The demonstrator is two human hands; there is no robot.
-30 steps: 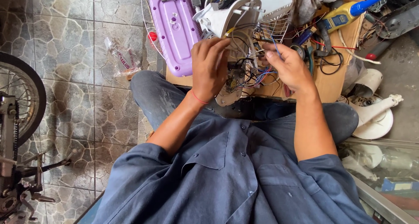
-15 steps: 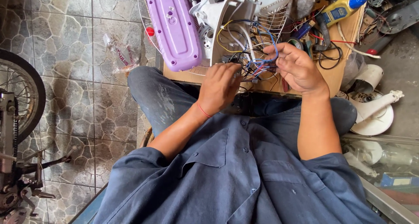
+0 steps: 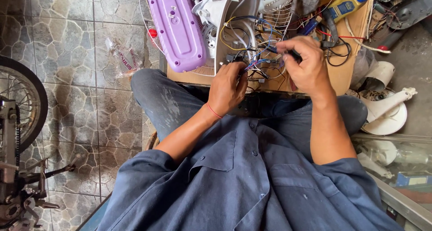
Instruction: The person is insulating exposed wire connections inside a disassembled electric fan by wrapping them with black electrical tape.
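While the right hand (image 3: 306,67) pinches a small dark part, seemingly a connector or clip, between thumb and fingertips, closed on it at the upper centre of the frame, the left hand (image 3: 228,89) sits lower and to the left with its fingers curled into the tangle of thin blue, yellow, white and black wires (image 3: 252,55); whether those fingers actually clamp a wire or merely steady the bunch cannot be told. Both hands meet at the open white plastic fan housing (image 3: 234,19), which lies tilted on the bare wooden board (image 3: 351,73) across the person's lap. Judging from this, the work is fine wiring inside the housing, and doing it well probably means keeping the left hand steady as an anchor, so the loose strands do not drag, while the right hand moves only the pinched piece in short, controlled motions. Pulling sideways looks risky, since the strands cross one another and could tug free at their ends.

Just left of the housing lies a long purple plastic cover (image 3: 177,28), touching it or nearly so. A yellow-and-blue handheld tool (image 3: 348,1) rests at the upper right, beside red and black leads (image 3: 335,42). A white plastic fan base (image 3: 387,112) stands at the right edge, and a spoked wheel (image 3: 20,100) shows at the left.
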